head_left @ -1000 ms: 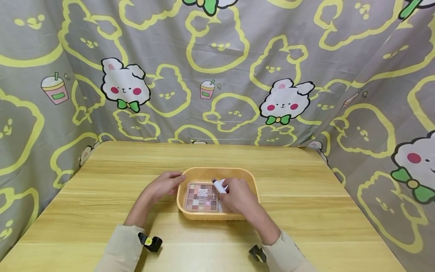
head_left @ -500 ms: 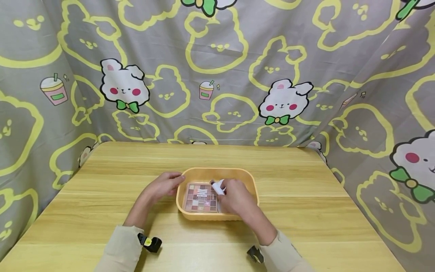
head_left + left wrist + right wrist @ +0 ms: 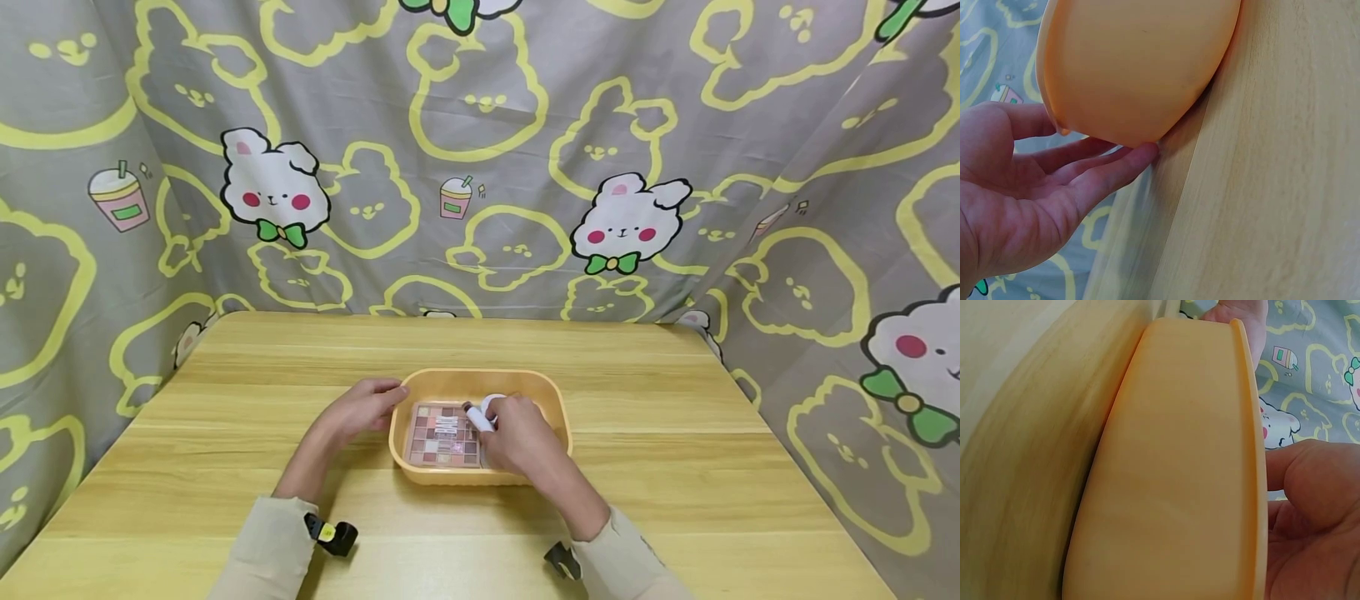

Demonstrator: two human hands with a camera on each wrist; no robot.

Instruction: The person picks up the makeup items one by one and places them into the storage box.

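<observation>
A light orange plastic basin stands on the wooden table. My left hand grips its left end; in the left wrist view the thumb is over the rim and the fingertips press against the outer wall near its base. Reaching inside the basin, my right hand pinches a small white tube with a dark end, tilted toward the upper left. Beside it a flat eyeshadow palette with many coloured squares lies in the left half. A round white object shows partly behind the right fingers. The basin wall hides those fingertips in the right wrist view.
The light wooden table extends around the basin on all sides. A grey curtain with yellow outlines and white rabbits hangs along the table's back and sides. Black cameras are worn at both wrists.
The right hand has shifted slightly left with the white tube, which now overlaps the palette's right edge. More of the round white object shows. The left hand keeps its hold on the basin.
</observation>
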